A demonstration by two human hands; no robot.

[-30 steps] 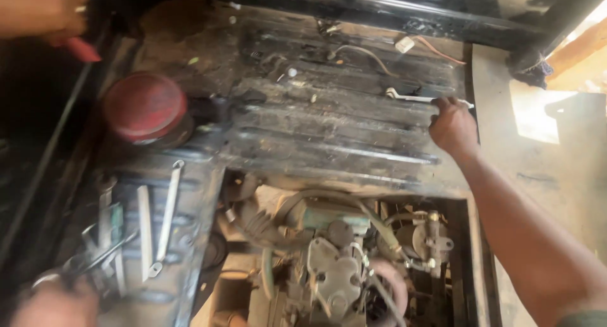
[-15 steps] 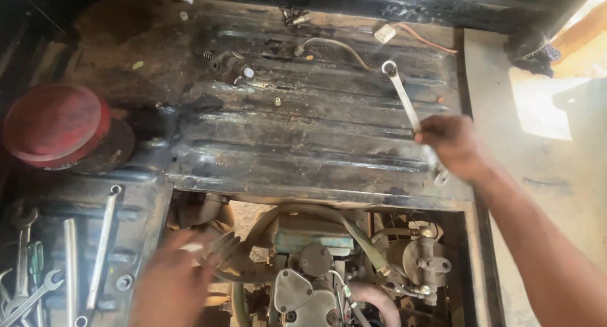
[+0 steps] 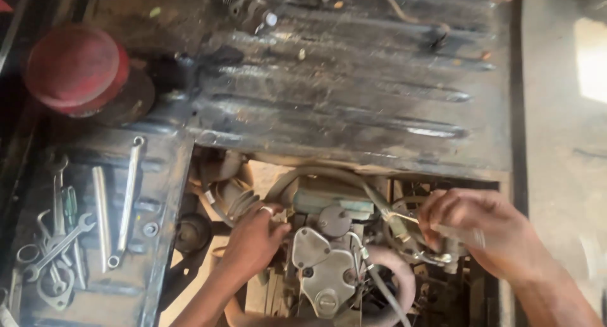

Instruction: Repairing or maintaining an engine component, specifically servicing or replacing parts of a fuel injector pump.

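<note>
Right hand (image 3: 487, 238) lowered with wrench (image 3: 436, 227), engine (image 3: 325, 270)

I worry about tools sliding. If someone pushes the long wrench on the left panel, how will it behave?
The long wrench looks like solid metal, so probably stiff and heavy for its size. It lies flat across the ribs of the dark panel, so it would likely slide or catch rather than roll. The surface looks greasy, perhaps slippery.

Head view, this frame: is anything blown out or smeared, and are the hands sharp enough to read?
Head view: sunlight blows out a patch of ground at upper right; the right hand and the wrench it grips are motion-smeared; the left hand reads more clearly; the spanners at left lie in dim shade but stay legible; the engine is soft.
</note>
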